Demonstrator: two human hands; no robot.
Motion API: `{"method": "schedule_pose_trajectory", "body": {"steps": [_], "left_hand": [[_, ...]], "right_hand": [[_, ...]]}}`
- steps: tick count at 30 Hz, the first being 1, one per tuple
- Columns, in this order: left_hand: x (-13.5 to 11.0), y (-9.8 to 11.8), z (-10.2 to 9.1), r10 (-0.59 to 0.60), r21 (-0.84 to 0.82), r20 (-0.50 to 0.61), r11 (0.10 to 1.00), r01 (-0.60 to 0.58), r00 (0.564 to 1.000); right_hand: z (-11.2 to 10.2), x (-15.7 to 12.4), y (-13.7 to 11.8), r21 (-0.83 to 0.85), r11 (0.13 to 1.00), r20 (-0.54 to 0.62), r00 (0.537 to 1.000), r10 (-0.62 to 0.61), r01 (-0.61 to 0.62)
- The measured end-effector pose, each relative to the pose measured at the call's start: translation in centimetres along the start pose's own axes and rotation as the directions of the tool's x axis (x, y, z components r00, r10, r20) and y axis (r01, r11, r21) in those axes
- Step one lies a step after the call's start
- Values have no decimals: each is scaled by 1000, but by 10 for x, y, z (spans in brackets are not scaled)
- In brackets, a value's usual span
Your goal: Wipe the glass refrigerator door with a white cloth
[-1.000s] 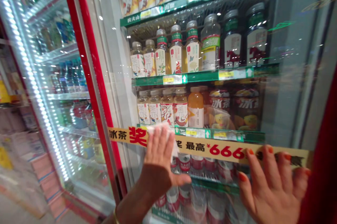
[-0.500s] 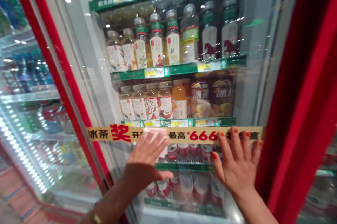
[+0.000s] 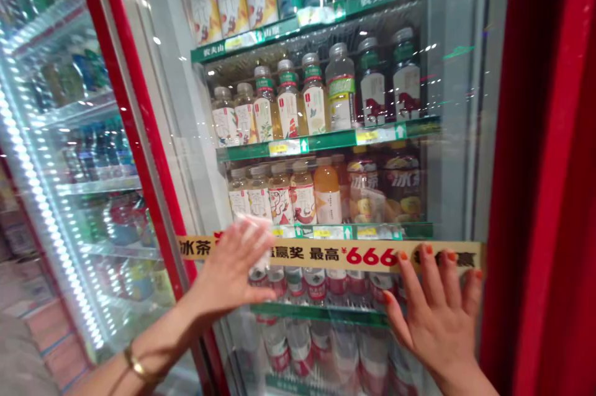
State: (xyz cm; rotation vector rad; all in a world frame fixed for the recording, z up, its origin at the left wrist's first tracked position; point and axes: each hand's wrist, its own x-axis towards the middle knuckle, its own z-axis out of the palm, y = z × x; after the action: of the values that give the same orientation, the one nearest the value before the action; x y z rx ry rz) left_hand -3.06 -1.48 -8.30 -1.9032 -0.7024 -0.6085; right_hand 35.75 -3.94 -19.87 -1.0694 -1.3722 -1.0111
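Observation:
My left hand [image 3: 235,265] lies with its fingers stretched out, holding a crumpled white tissue [image 3: 257,231] under its fingertips against the glass door of a drinks cooler. Part of the tissue is hidden behind the fingers. Across the glass runs a beige strip [image 3: 321,253] with black and red lettering, and both hands cover parts of it. My right hand [image 3: 435,315] rests on the strip's right end and the glass below, fingers spread, with nothing in it. A gold bangle [image 3: 139,366] circles my left wrist.
Behind the glass, bottles [image 3: 288,104] stand on green-edged shelves [image 3: 326,138]. A red door frame [image 3: 135,129] borders the glass on the left, and a red panel [image 3: 535,197] on the right. Another lit cooler [image 3: 88,185] stands further left.
My left hand has slid left along the strip with the tissue, uncovering lettering in its middle. My right hand stays on the strip's right end. The view has tilted up slightly.

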Motion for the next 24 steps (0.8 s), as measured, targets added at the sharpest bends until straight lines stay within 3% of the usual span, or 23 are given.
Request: {"method": "schedule_pose_trajectory", "body": {"steps": [1,3,4,5,6,8,9,10,11,13,14,16,17,18,19,22,24], "left_hand": [[7,-20,-8,-186,-17,-24,982,186,982],[28,-45,-20,-498,-81,-42,866,494,866],[38,-44,-23,-588,-114,-74,807,579,805],[45,-32,-21,-615,-138,-107,788,601,782],[48,-12,-17,-575,-149,-117,816,558,810],[40,38,-3,-298,-160,-104,947,280,949],[30,58,4,-140,-171,-76,977,126,987],[18,69,10,-26,-171,-38,985,19,999],[7,69,13,5,-140,-39,990,-10,999],[-2,39,11,-160,-105,-55,983,154,986],[1,17,6,-315,-106,-70,946,307,947],[17,-17,-3,-589,-142,-93,806,575,803],[26,-21,-5,-653,-162,-109,755,635,749],[33,-13,-4,-666,-177,-130,745,643,735],[37,3,-1,-631,-185,-151,774,605,761],[24,73,19,-298,-155,-153,949,275,942],[8,89,24,-97,-97,-138,992,84,986]], "right_hand": [[-1,0,0,-4,1000,2,1000,9,-9],[-3,0,-1,-17,1000,2,1000,21,-21],[-5,0,-1,-21,1000,5,1000,21,-21],[-6,0,0,-21,1000,11,1000,21,-20],[-7,0,0,-16,1000,16,1000,22,-21],[-8,1,1,5,1000,17,1000,25,-25],[-8,2,1,14,1000,13,1000,23,-23],[-8,3,2,15,1000,3,1000,10,-11],[-8,4,2,7,1000,-7,1000,-16,16],[-7,8,2,-32,996,-24,996,-90,89],[-7,10,2,-56,992,-34,992,-118,116],[-7,14,2,-94,987,-55,989,-136,130],[-7,15,2,-101,987,-62,990,-130,123],[-8,16,2,-99,988,-66,990,-124,117],[-8,16,1,-92,989,-65,990,-124,118],[-9,15,2,-66,989,-59,989,-137,133],[-8,13,3,-67,989,-52,990,-134,131]]}}
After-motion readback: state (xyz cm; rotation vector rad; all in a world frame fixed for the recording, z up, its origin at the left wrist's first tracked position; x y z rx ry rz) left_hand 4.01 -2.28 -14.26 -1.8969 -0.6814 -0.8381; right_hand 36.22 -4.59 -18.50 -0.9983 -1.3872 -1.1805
